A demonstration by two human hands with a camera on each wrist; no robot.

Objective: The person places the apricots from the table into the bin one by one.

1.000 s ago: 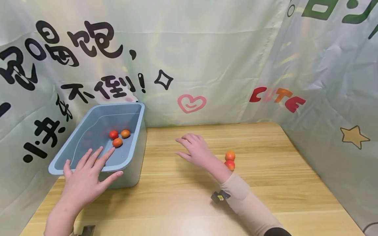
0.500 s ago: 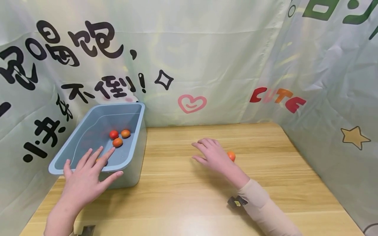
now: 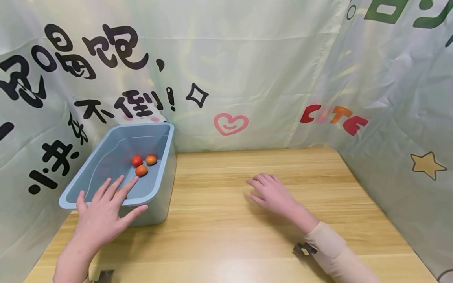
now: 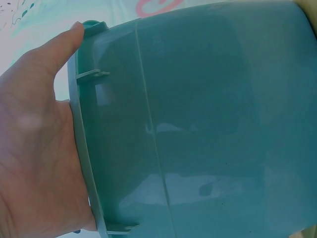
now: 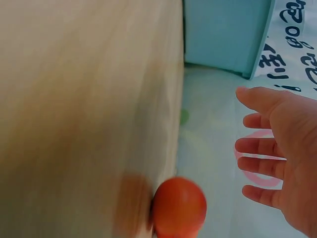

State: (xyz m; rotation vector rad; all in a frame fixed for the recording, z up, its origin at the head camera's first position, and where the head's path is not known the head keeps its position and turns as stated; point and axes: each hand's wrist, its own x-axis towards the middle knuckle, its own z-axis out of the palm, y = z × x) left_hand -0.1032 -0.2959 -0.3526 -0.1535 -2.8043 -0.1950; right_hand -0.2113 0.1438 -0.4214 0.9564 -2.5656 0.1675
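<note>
My left hand (image 3: 102,216) rests with spread, straight fingers on the near rim of a blue plastic bin (image 3: 164,173). From outside, the left wrist view has that hand (image 4: 42,134) against the rim of the bin (image 4: 208,124). Inside lie a red small tomato (image 3: 137,160) and two orange ones, with another partly hidden behind the fingers. Above the table, my right hand (image 3: 274,194) has loosely bent fingers and holds nothing. The right wrist view has an orange-red tomato (image 5: 179,207) on the table, apart from this hand (image 5: 292,148). The head view does not show that tomato.
The wooden table (image 3: 219,236) runs back to a printed cloth (image 3: 262,78) hanging behind it. More cloth hangs along the right side. The bin stands at the back left, close to the cloth. A small dark device (image 3: 305,249) sits at the right wrist.
My right hand has moved right and slightly nearer, away from the bin. The tomatoes on the table have become hidden behind it in the head view. The left hand stays put.
</note>
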